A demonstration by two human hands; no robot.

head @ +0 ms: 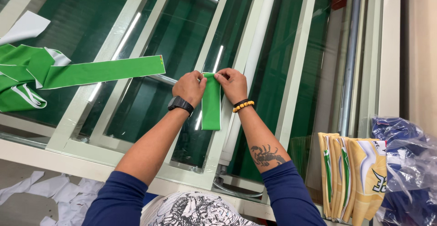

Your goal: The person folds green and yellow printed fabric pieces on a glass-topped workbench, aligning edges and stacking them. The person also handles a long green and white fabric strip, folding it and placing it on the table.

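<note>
A short folded green fabric strip (211,107) hangs down between my two hands over a glass table top. My left hand (188,87), with a black watch on the wrist, pinches the strip's upper left corner. My right hand (232,84), with a bead bracelet on the wrist, pinches its upper right corner. A long green fabric strip (102,72) lies flat on the glass to the left, apart from my hands, running into a heap of green and white fabric pieces (22,78).
The glass table has pale metal frame bars (129,48) and a white tube (255,53) under it. A stack of yellow and green printed fabric (353,176) and a blue bundle in clear plastic (407,167) sit at right. White paper scraps (50,192) lie on the floor.
</note>
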